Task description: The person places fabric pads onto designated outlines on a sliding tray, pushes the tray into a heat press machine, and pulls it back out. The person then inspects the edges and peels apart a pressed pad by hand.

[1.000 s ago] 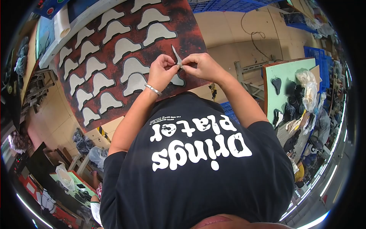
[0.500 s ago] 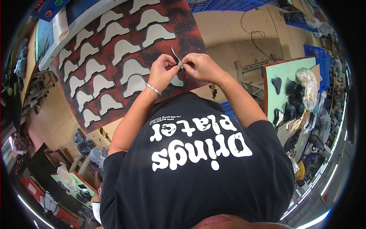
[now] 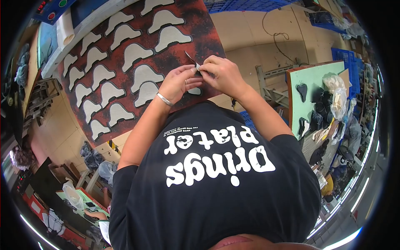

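My left hand (image 3: 177,83), with a bracelet on its wrist, is over the near part of the red board (image 3: 177,60). Its thumb and index finger close on the lower end of a thin, pointed strip (image 3: 191,58), while its other fingers are extended. My right hand (image 3: 223,75) pinches the same end from the other side. The strip's tip points up and away from my body. Beneath my hands, a pale dark-edged piece (image 3: 194,91) is partly hidden. Several similar curved pieces (image 3: 144,78) lie in rows on the board.
At the upper left is a machine panel (image 3: 53,9) with buttons. To the right, a pale green board (image 3: 296,87) holds dark pieces and plastic bags (image 3: 339,104). Blue crates (image 3: 246,5) stand beyond the red board. A co-worker's arm (image 3: 96,214) shows at the lower left.
The fingers of my left hand have uncurled and spread. My right hand has turned slightly, and the strip now appears narrower and tilts further left.
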### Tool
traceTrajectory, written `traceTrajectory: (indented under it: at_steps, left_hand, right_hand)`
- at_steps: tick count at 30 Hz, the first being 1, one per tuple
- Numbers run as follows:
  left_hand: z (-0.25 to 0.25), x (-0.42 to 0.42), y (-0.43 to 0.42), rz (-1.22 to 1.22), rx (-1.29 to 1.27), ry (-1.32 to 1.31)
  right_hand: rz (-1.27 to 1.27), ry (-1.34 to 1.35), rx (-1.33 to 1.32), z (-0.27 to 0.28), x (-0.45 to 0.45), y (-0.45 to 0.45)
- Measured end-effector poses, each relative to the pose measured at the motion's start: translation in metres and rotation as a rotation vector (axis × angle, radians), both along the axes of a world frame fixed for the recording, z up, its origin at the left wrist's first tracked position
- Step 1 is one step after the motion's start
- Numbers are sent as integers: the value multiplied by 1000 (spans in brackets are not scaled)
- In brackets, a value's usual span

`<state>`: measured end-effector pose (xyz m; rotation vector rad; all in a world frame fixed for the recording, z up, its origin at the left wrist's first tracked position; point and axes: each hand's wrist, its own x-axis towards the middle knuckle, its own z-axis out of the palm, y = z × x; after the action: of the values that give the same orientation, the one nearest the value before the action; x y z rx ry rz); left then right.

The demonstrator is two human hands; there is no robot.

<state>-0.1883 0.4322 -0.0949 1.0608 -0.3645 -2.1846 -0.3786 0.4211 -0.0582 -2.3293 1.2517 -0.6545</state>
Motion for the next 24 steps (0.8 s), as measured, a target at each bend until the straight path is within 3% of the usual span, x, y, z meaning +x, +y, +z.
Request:
traceTrajectory:
  at_steps: [2, 5, 15, 18, 21, 24]
  left_hand:
    - [11, 0, -6, -62, 140, 87]
    - [13, -10, -12, -108, 188, -140]
    - [-7, -22, -9, -113, 11, -187]
    - [-8, -25, -11, -106, -9, -173]
    - [-5, -26, -13, -52, -18, -122]
    - [0, -28, -13, -5, -36, -11]
  right_hand:
    - [14, 27, -46, -1, -2, 2]
    - [45, 62, -98, -2, -2, 5]
    - [96, 222, -214, -2, -3, 17]
    - [76, 174, -149, -5, -2, 22]
    - [10, 47, 83, 0, -9, 26]
    - [-243, -120, 312, -2, -19, 26]
